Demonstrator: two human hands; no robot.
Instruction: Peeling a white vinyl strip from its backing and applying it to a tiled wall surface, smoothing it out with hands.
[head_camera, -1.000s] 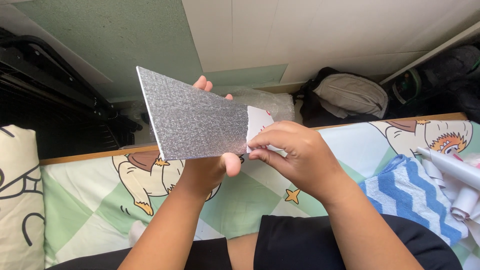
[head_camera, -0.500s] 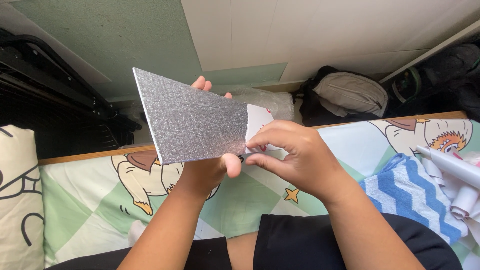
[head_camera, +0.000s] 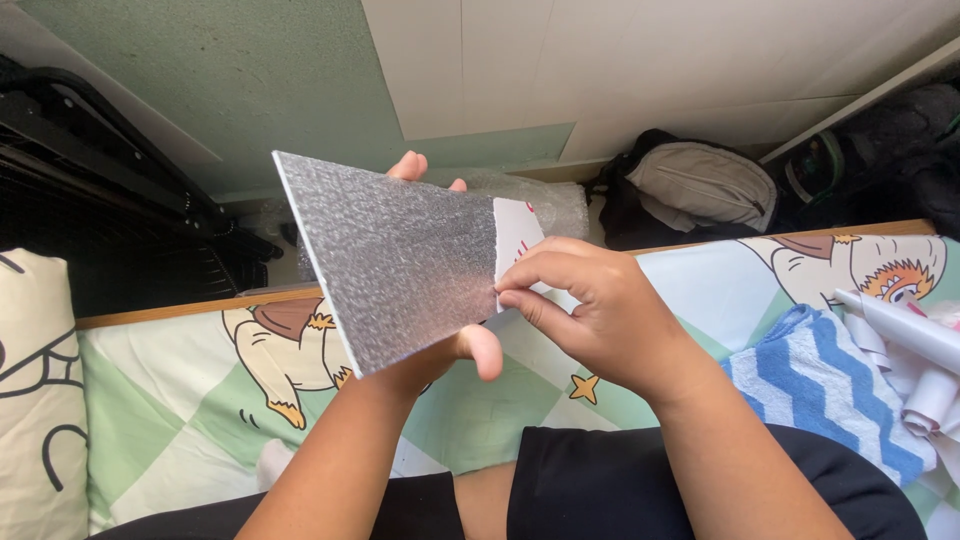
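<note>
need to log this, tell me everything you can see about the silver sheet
The silver sheet is a flat, stiff-looking panel with a dimpled, foil-like face and a thin white edge. It is held up tilted over the bed. The left hand supports it from behind, thumb across its lower edge. The right hand pinches its right end, where a white layer shows.

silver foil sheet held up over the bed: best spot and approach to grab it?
Probably the long bare edge of the silver foil sheet, coming from the upper left. It is thin, flat and tilted, so pinch face and back. The left hand supports it from behind; the right hand pinches the right end.
</note>
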